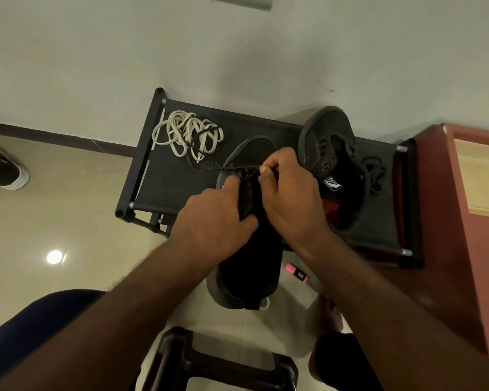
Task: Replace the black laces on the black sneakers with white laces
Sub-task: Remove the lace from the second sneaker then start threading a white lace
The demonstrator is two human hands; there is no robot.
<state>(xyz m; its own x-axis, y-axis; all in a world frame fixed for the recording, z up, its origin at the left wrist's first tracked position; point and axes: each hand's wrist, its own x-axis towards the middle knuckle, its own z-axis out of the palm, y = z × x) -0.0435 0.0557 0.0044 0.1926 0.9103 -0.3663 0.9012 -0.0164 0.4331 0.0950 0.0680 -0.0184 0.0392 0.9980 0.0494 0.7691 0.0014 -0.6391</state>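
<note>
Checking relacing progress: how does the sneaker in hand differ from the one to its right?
The held sneaker, gripped by the left hand, has black lace that the right hand pinches; the other sneaker lies untouched, eyelets empty. Both are black; neither wears the white laces.

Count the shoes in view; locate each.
3. One sneaker gripped by the left hand, the right hand pinching its lace, at the front of the rack; a second sneaker lying on the rack to its right; a white-soled shoe on the floor, cropped at the left edge.

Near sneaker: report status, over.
Left-hand grip holds near sneaker; right-hand grip pinches black lace at the eyelets. Lace partly out, white laces waiting on rack. Nothing in the way.
</note>
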